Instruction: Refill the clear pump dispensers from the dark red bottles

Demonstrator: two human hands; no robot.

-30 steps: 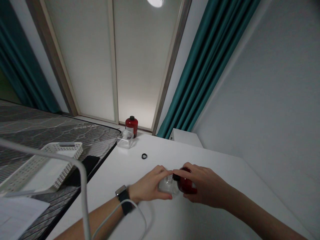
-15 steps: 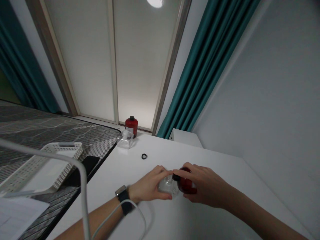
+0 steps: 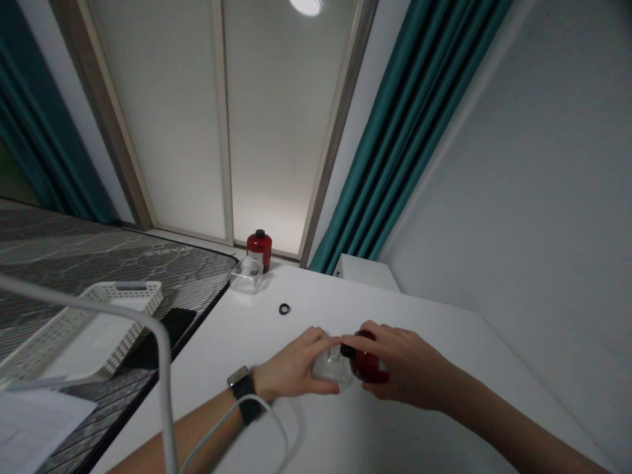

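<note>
Nothing has shifted since a second ago: at lower centre, over the white counter [image 3: 340, 299], the left hand [image 3: 295, 370] stays closed round a clear bottle [image 3: 330, 367] and the right hand [image 3: 402, 372] round a dark red bottle [image 3: 368, 366], the two touching.

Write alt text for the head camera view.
On a white table, the left hand grips a small clear container while the right hand holds a dark red bottle on its side, its black neck toward the container. Behind them sit a black ring, a second red bottle and a clear box.
</note>
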